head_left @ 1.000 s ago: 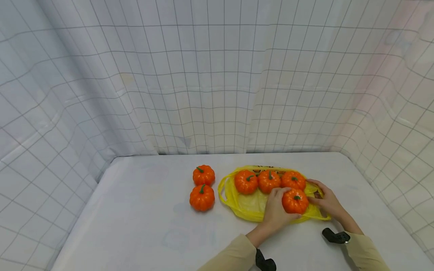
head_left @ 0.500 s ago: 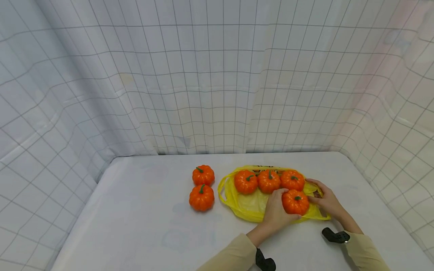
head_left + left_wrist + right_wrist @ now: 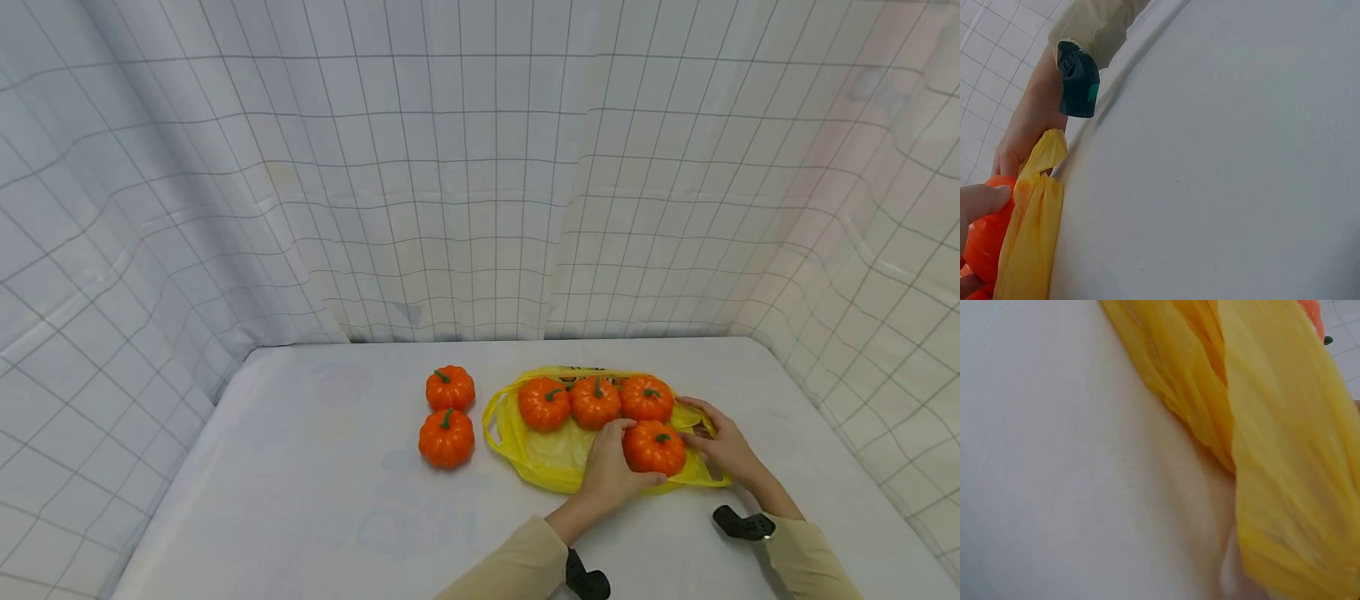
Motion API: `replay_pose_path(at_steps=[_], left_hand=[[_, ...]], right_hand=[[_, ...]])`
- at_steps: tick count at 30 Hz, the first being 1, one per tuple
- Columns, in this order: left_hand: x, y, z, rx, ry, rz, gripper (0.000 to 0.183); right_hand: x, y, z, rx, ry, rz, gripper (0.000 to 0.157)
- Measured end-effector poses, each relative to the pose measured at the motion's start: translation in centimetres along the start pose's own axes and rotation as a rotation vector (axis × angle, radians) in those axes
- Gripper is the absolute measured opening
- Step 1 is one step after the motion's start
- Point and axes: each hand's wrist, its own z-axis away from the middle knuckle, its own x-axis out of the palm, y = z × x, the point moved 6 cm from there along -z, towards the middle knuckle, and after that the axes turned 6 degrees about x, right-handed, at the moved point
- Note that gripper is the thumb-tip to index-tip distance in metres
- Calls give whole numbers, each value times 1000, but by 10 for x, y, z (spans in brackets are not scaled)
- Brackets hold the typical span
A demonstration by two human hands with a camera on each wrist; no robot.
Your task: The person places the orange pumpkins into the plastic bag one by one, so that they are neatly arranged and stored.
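Note:
A yellow plastic bag (image 3: 551, 475) lies spread on the table, with a row of 3 small orange pumpkins along its far side: left (image 3: 544, 403), middle (image 3: 596, 402) and right (image 3: 647, 398). My left hand (image 3: 611, 467) holds another pumpkin (image 3: 655, 449) at the bag's near right, thumb and fingers around its left side. At the bag's right end, my right hand (image 3: 726, 443) grips the edge by the handle, fingertips close to the held pumpkin. In the right wrist view, yellow plastic (image 3: 1291, 437) hides most of that hand. The left wrist view shows the left thumb (image 3: 988, 201) against orange skin.
Left of the bag, two more pumpkins stand one behind the other, the far one (image 3: 450, 388) and the near one (image 3: 446, 438). The white table (image 3: 300, 500) is enclosed by white grid-patterned curtains (image 3: 480, 183) at the back and both sides.
The pumpkin in my left hand has shifted slightly toward me, and its stem has turned a little to the right. The right hand and the other pumpkins stay put.

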Motion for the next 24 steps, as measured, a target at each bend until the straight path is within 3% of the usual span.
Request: replay_pose_path(at_steps=[8, 24], left_hand=[[-1, 0, 0, 16, 2, -58, 71], [-4, 3, 2, -8, -41, -91, 71]], right_hand=[[1, 0, 1, -48, 18, -5, 54], [0, -6, 3, -19, 14, -3, 53]])
